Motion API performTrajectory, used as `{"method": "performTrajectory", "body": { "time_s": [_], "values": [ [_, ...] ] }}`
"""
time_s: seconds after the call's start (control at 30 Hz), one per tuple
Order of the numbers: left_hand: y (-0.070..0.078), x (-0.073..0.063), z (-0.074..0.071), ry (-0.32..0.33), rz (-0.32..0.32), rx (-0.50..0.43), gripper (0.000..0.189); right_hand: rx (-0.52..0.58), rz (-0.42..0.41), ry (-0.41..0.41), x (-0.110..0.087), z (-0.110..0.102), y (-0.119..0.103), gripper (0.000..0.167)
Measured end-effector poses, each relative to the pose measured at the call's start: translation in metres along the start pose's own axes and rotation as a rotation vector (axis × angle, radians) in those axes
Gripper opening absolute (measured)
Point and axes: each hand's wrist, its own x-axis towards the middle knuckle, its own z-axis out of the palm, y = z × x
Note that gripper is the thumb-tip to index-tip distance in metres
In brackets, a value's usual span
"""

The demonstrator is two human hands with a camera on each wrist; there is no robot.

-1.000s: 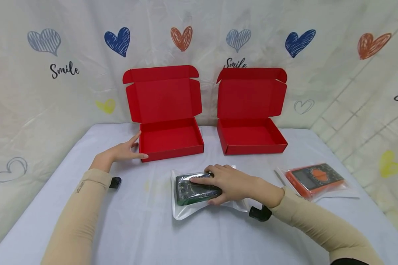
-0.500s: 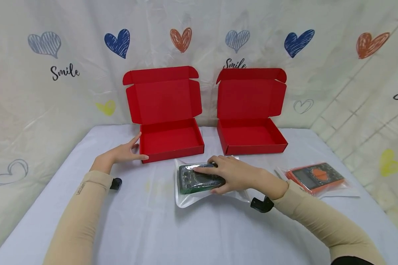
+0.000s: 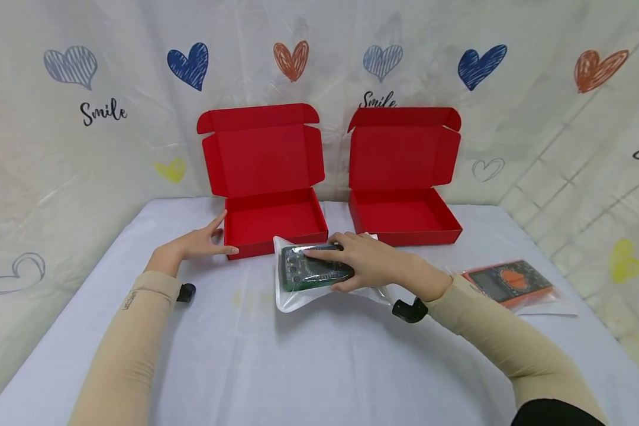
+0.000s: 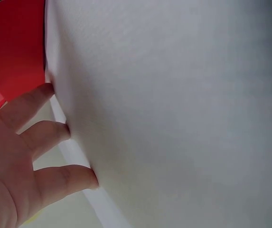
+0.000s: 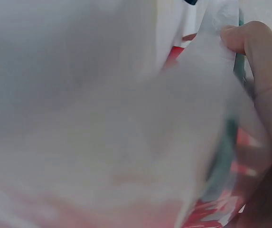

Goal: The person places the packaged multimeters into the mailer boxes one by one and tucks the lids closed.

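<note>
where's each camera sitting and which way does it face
Head: worn on the head, looks forward and down at the table, two red boxes, both arms.
Left wrist: beside the left hand, sees fingers, left box, cloth.
Right wrist: under the right hand, close on the bagged green meter.
Shared: head and right wrist both show that meter.

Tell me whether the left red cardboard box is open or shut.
Open: the left red cardboard box has its lid standing upright, its interior showing empty.

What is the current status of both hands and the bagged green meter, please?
Left hand open against left red box. Right hand grips bagged green meter, lifted at box front. Path clear.
</note>
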Motion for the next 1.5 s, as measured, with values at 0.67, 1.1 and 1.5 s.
{"method": "performTrajectory", "body": {
  "time_s": [0.67,1.1,1.5],
  "values": [
    [-0.001,0.004,0.001,0.006,-0.013,0.010,0.119,0.042,-0.023,0.060,0.040,-0.002,0.017,0.081],
    [0.001,0.003,0.000,0.003,-0.010,0.011,0.117,0.019,0.009,0.078,0.064,-0.005,0.030,0.085],
    [-0.001,0.004,0.000,0.006,-0.004,0.025,0.117,0.028,0.016,0.067,0.083,-0.006,0.036,0.082]
  ]
}}
